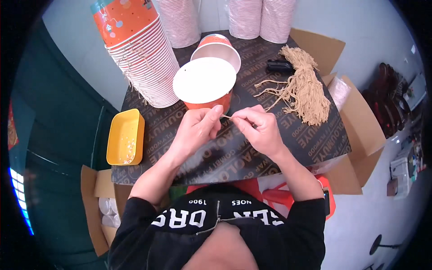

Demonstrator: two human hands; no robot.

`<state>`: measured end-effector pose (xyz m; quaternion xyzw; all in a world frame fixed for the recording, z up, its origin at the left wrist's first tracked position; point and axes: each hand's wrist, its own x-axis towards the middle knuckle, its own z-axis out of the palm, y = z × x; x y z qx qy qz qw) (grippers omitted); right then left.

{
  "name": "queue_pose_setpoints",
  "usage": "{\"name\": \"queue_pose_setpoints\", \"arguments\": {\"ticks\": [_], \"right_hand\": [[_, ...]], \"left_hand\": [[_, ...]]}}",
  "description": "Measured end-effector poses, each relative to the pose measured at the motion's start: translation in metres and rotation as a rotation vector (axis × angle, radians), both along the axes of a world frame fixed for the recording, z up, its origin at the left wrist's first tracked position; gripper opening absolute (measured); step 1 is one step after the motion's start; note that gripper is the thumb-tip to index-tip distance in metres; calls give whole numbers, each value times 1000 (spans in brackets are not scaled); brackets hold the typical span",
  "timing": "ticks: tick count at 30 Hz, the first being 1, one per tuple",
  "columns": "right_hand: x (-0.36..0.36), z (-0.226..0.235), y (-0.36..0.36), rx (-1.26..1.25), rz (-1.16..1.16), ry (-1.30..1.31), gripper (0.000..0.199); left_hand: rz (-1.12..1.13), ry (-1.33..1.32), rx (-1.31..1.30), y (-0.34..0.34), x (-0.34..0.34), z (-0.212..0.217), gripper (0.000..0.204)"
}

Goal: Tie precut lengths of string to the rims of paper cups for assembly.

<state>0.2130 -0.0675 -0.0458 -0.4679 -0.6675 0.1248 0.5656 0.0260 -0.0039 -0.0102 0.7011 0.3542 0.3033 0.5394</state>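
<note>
My left hand (198, 128) and my right hand (260, 130) meet over the middle of the dark table, each pinching a short length of tan string (226, 116) stretched between their fingertips. Just beyond them stands an orange paper bucket (204, 81), its flat white round face turned up toward me. Whether the string is attached to this bucket I cannot tell, as my fingers cover the spot. Right of my right hand lies a thick bundle of tan strings (306, 92), with loose strands trailing toward the hand.
Behind the bucket, another paper bucket (218, 53) lies tipped. A tall leaning stack of paper buckets (144, 63) rises at left, strings hanging from it. A yellow tray (140, 135) holds small bits. Next to the bundle lies a black object (279, 66). Wrapped stacks (245, 18) stand behind; an open carton (360, 121) is right.
</note>
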Motion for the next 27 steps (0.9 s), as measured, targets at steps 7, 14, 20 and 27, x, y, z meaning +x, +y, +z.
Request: {"name": "queue_pose_setpoints", "arguments": {"ticks": [7, 14, 20, 27], "right_hand": [[-2, 0, -6, 6, 87, 27, 6], [-9, 2, -12, -326, 175, 320, 9], [-11, -1, -10, -371, 177, 299, 7], [-5, 0, -3, -321, 142, 333, 3]], "left_hand": [[-126, -171, -50, -4, 9, -11, 39], [-71, -48, 175, -11, 9, -13, 28], [-95, 51, 245, -12, 4, -10, 17], [42, 64, 351, -12, -1, -8, 9]]}}
